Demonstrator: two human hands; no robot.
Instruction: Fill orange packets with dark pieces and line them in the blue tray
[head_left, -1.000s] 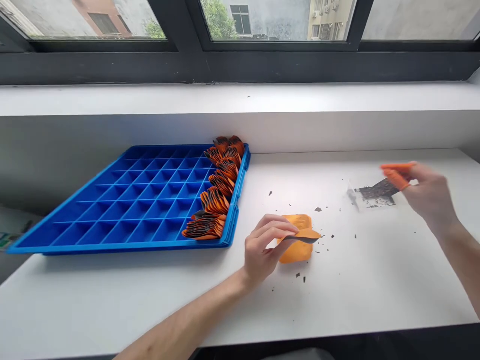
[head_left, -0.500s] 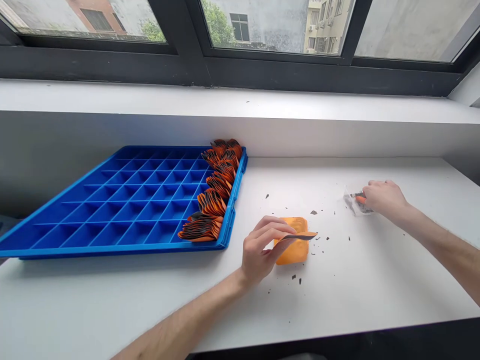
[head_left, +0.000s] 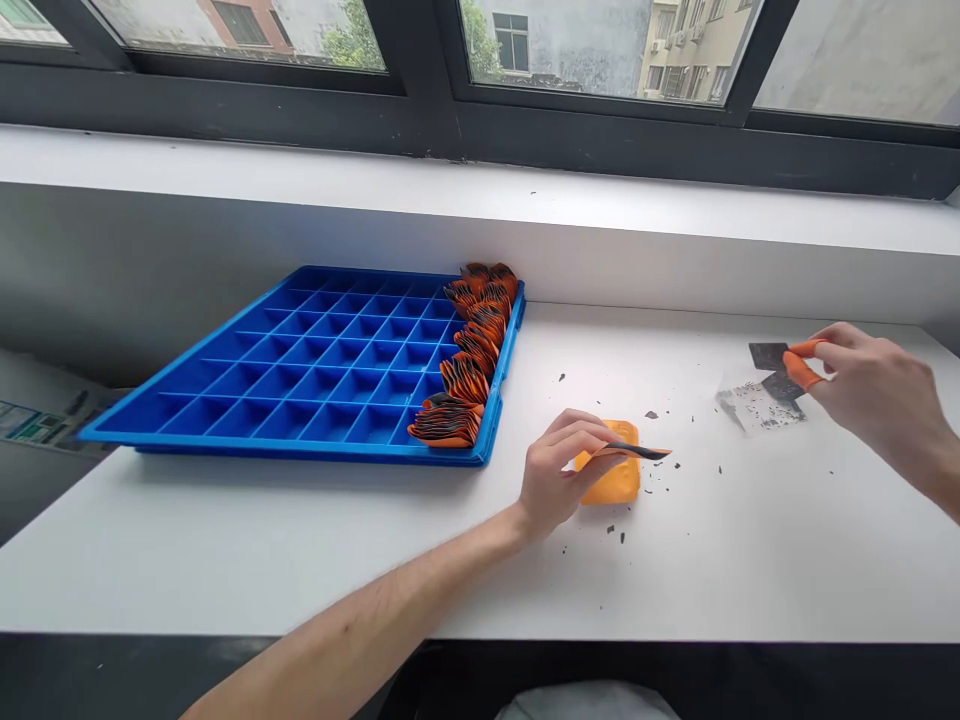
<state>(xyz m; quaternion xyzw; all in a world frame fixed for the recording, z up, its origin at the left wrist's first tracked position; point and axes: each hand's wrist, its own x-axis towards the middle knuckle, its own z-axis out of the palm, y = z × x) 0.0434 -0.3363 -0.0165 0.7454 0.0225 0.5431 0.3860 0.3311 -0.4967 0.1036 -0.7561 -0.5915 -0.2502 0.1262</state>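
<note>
The left hand (head_left: 559,470) pinches a thin orange-and-black sheet (head_left: 637,452) just above the orange stack (head_left: 611,478) beside its fingertips. The right hand (head_left: 874,392), wearing orange finger cots (head_left: 801,368), is clamped on a small dark square (head_left: 768,355), held above the clear bag (head_left: 759,405) just below it.
</note>
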